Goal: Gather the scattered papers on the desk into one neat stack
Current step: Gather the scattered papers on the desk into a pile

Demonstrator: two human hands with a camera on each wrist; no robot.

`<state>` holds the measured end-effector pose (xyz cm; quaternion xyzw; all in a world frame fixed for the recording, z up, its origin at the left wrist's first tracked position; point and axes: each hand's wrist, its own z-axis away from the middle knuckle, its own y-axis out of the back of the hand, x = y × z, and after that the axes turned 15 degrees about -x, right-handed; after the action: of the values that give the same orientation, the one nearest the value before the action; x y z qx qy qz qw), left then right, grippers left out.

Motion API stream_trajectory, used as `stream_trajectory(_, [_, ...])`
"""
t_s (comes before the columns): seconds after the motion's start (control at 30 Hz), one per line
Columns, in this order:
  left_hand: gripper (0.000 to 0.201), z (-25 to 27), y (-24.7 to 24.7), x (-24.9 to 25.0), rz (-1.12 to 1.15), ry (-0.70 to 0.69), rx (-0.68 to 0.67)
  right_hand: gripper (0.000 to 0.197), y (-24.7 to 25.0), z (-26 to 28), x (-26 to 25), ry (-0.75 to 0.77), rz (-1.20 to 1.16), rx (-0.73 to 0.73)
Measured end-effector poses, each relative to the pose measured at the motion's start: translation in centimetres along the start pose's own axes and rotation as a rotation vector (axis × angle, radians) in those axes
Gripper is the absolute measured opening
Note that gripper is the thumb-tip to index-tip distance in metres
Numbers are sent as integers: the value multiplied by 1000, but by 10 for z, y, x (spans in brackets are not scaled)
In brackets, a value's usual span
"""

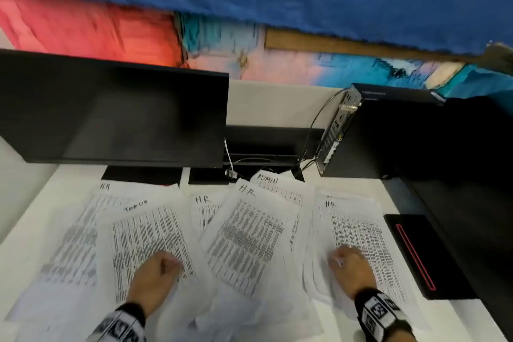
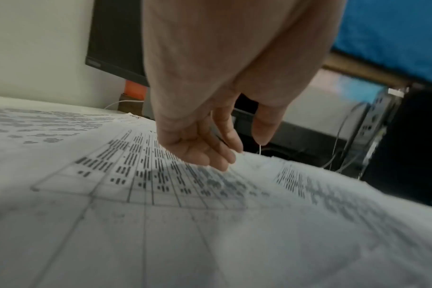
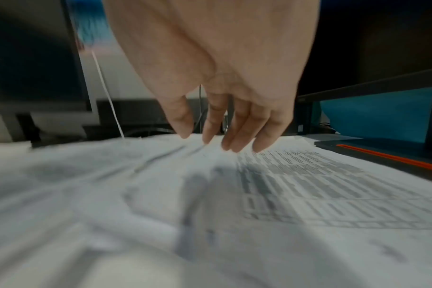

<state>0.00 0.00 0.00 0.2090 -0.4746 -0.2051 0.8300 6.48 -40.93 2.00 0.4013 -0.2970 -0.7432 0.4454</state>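
Note:
Several printed sheets lie fanned and overlapping across the white desk. A sheet marked HR is at the left and a tilted HR sheet in the middle, with an ADMIN sheet behind it. My left hand hangs over a table-printed sheet, fingers loosely curled and holding nothing; the left wrist view has the left hand with its tips just at the paper. My right hand rests fingertips on the right HR sheet. There the right hand points its fingers down onto the rumpled paper.
A dark monitor stands at the back left on its base. A small black computer with cables sits at the back right. A black box with a red stripe lies right of the papers.

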Motion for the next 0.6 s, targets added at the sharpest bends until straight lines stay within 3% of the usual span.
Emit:
stream_trajectory(0.07, [12,-11,-11,3,-26,53,-8,50,3,-8,17,-99,186,-59])
stream_trajectory(0.13, [17,-22,-20,6,-27,101,-21,72,9,-17,37,-166,237,-33])
stream_trajectory(0.27, [24,-32,-30,13,-31,142,10,83,22,-33,70,-371,-29,48])
stream_trajectory(0.4, [38,-43,-35,1,-58,192,9,95,34,-47,86,-539,-127,-15])
stream_trajectory(0.53, [96,-48,-42,11,-78,262,17,98,43,-64,93,-610,-208,-21])
stream_trajectory(0.6, [116,-51,-43,20,-76,273,2,97,48,-71,92,-631,-233,-17])
